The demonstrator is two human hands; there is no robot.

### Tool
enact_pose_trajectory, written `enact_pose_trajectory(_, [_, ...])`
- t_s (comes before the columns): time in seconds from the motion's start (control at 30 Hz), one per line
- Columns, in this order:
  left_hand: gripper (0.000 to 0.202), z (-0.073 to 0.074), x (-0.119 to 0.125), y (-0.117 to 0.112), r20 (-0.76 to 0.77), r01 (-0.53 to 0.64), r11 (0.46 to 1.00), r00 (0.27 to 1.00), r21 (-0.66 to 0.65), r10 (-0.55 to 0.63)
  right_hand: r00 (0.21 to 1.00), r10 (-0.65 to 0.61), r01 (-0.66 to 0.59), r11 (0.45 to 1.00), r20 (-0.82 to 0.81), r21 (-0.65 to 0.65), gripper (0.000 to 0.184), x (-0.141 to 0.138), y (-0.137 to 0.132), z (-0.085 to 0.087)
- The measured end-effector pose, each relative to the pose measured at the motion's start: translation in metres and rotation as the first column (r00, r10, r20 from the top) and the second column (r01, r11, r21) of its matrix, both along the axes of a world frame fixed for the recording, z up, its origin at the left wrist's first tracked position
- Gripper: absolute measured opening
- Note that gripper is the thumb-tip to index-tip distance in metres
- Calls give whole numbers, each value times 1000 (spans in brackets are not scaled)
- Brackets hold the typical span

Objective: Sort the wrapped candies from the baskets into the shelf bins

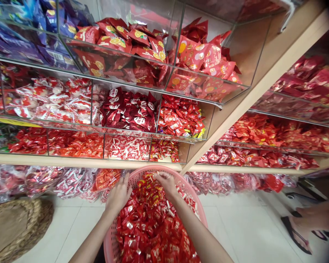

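A pink perforated plastic basket [201,215] stands in front of me, heaped with wrapped candies [142,223], mostly shiny red. White-and-red pieces lie along its right side, and small red-and-gold ones at the far end. My left hand [119,193] grips the basket's left rim, thumb on the inner side and fingers over the edge. Over the far end of the heap, my right hand [166,183] is closed in a pinch on a small red-and-gold wrapped candy [152,175]. Its fingertips are just inside the far rim.
Clear-fronted shelf bins [131,109] of packaged sweets rise ahead, with a wooden divider [252,91] on the right. Bagged candies [74,182] line the floor under the shelf. A woven round seat [19,226] sits at left. Another person's sandalled foot [297,232] is at right.
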State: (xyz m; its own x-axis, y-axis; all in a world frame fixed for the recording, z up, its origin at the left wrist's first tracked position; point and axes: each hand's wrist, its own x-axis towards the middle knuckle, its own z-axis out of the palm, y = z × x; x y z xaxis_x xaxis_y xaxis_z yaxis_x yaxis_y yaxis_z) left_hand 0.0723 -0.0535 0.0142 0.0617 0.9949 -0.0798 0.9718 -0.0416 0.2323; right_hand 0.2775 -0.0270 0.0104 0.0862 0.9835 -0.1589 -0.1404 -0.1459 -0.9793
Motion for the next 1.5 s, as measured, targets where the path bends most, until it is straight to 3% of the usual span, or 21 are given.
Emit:
enact_pose_trajectory(0.13, [53,-2,-1,0,-8,1,1000,1000,3,-1,896,-11,-100,969,445,225,17,-16,5,-2])
enact_pose_trajectory(0.23, [53,-3,-2,0,-17,13,1000,1000,12,-13,806,-13,-192,940,592,282,19,-24,4,-9])
enact_pose_trajectory(0.57, [53,-1,-1,1,-22,21,1000,1000,22,-21,590,-85,-331,881,803,337,23,-25,-5,-28])
enact_pose_trajectory(0.8, [51,-6,-2,2,-1,22,999,1000,30,-22,281,-174,-421,861,944,284,22,-26,-6,-30])
enact_pose_trajectory(0.97, [51,-8,-3,2,-11,25,999,1000,37,-24,96,-267,-539,796,959,276,20,-31,-4,-40])
enact_pose_trajectory(1.33, [53,-7,-3,3,-9,13,1000,1000,22,-13,-2,-289,-560,793,957,238,11,-32,-1,-51])
enact_pose_trajectory(1.5, [53,-7,-3,3,-5,17,1000,1000,24,-17,11,-289,-536,806,957,249,10,-33,-1,-51])
